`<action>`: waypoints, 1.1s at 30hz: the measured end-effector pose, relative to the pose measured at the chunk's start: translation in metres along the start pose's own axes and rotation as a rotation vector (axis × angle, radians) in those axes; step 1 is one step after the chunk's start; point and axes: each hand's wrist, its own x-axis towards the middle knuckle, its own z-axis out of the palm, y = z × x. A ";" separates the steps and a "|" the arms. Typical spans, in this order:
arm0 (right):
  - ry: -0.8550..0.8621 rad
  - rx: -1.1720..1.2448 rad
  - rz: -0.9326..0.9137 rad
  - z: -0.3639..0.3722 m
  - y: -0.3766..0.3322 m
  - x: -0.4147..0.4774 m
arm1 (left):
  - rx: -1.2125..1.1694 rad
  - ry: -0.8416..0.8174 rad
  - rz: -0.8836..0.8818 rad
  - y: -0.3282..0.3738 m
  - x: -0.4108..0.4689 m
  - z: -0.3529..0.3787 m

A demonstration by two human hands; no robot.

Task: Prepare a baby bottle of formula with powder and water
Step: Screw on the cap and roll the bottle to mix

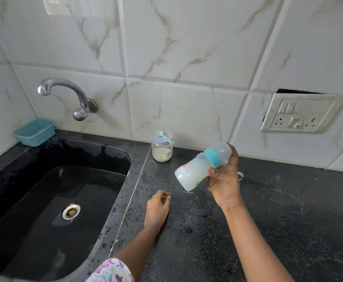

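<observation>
Right hand point(224, 180) grip clasps capped baby bottle point(202, 166) of milky liquid above the table point(288, 210), long axis tilted, base down-left toward the curled, empty left hand point(157, 206) resting nearby; powder jar point(162, 148) stands behind.

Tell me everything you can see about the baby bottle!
The baby bottle is cloudy, see-through plastic with a teal collar and a clear cap over the top. Small orange and teal prints mark its side. Milky white liquid fills the body. It is tipped nearly sideways in the air above the dark countertop, base pointing left and down, cap up to the right. The right hand grips it around the collar end, thumb on the front. Nothing else touches it.
</observation>
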 end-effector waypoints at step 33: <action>0.601 -0.040 0.211 -0.044 0.058 -0.031 | 0.033 0.004 0.002 0.000 0.002 0.001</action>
